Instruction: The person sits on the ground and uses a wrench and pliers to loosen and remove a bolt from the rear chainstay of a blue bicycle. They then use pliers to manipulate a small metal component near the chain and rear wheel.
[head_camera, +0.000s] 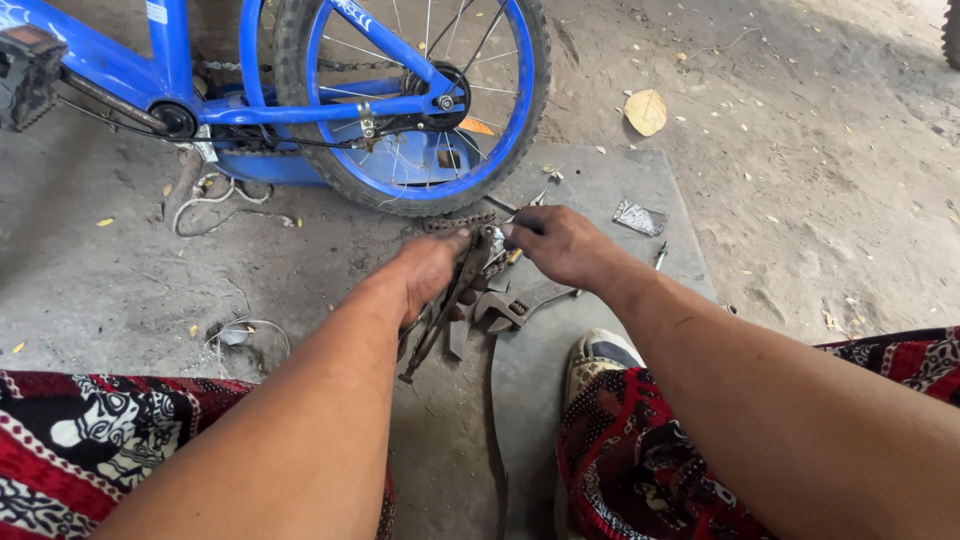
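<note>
head view | L hand (425, 272) grip clenched on dark metal tool (450, 300), chain (452, 222) just ahead of it | R hand (560, 245) grip pinching chain end, touching L | wrench (505, 310) just below R hand | blue bike wheel (410, 100) beyond both | ground: concrete
</note>
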